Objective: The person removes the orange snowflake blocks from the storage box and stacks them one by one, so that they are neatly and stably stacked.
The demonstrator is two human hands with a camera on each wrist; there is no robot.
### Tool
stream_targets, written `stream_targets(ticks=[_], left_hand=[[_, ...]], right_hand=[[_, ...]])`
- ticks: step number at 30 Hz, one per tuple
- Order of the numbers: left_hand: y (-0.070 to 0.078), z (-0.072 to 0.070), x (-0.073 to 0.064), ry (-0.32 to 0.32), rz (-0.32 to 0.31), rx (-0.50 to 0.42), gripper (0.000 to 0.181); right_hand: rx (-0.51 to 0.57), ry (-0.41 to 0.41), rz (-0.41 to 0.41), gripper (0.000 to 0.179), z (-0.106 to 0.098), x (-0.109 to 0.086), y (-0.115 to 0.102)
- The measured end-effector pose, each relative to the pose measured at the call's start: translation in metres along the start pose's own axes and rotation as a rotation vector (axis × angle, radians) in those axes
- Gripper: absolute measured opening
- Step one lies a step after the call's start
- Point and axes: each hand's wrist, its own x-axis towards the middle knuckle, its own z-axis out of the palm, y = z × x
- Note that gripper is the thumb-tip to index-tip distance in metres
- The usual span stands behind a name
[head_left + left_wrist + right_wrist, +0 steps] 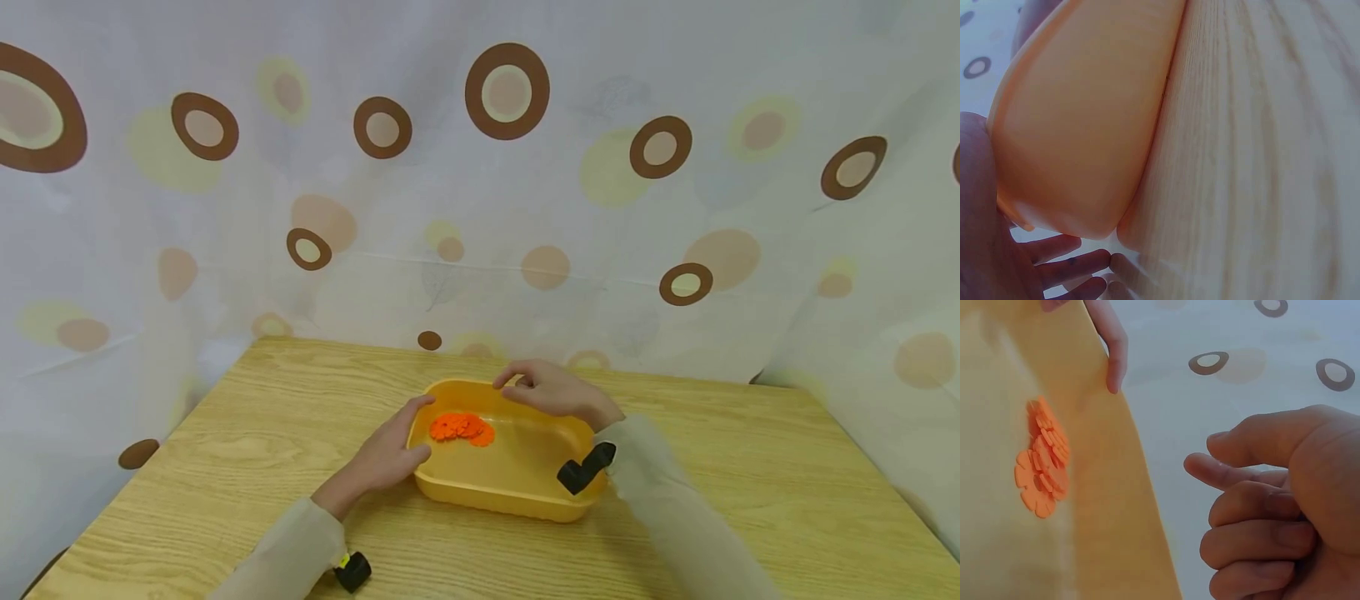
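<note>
While the left hand (386,454) rests at the left end of a yellow-orange tray (528,454), in the head view the right hand (555,390) is above the far rim of it. The grip of the left hand is wide, with thumb and forefinger spread along the rim. The grip of the right hand is rather narrow, with a small gap between thumb and forefinger, and I see no thing in it. Orange flower-shaped pieces (452,428) lie in an overlapping group on the floor of the tray, nearer to its left end, between the two hands. The tray stands on a wood-grained tabletop (300,433). Behind it hangs a pale sheet (480,192) with round patterns. Both arms have light sleeves (288,550), and a black device (352,572) is at each wrist.

In the left wrist view, the outer wall of the tray fills much of the left half; the left hand is against its edge, and several fingers extend outside, past the corner.

In the right wrist view, the right hand is apart from the pieces, its three other fingers bent toward the palm. A finger of the left hand touches the rim.
</note>
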Motion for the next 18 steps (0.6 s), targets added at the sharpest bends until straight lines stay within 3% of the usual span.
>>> stream_targets(ticks=[12,18], left_hand=[[0.0,0.0,0.001,-0.001,0.009,0.002,0.067],[0.0,-0.001,0.0,-0.004,0.001,-0.004,0.068]], right_hand=[[0.003,0.008,-0.017,0.026,0.011,0.017,-0.002],[-0.021,-0.039,-0.024,0.027,0.023,0.028,-0.004]])
